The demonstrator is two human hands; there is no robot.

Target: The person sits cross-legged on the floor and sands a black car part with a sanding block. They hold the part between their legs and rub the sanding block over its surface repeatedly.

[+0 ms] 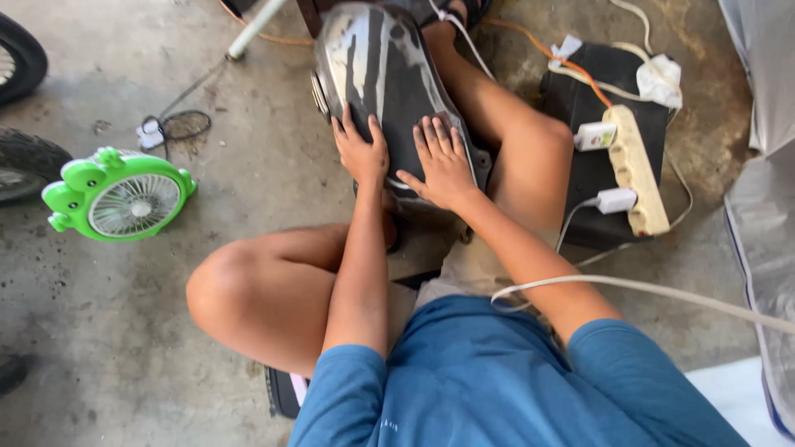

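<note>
A glossy black motorcycle fuel tank (377, 62) lies on the concrete floor between my bent legs. My left hand (361, 152) rests flat on its near left side, fingers spread. My right hand (441, 164) lies flat on the tank's near right side, fingers apart and smudged dark. Neither hand grips anything; both palms press on the tank's surface. I sit low in a blue shirt, knees out to either side.
A green frog-shaped small fan (124, 194) stands on the floor at left, near two tyres (25, 161). At right a cream power strip (633, 165) with white plugs sits on a black box (592, 91). A white cable (662, 291) crosses my right arm.
</note>
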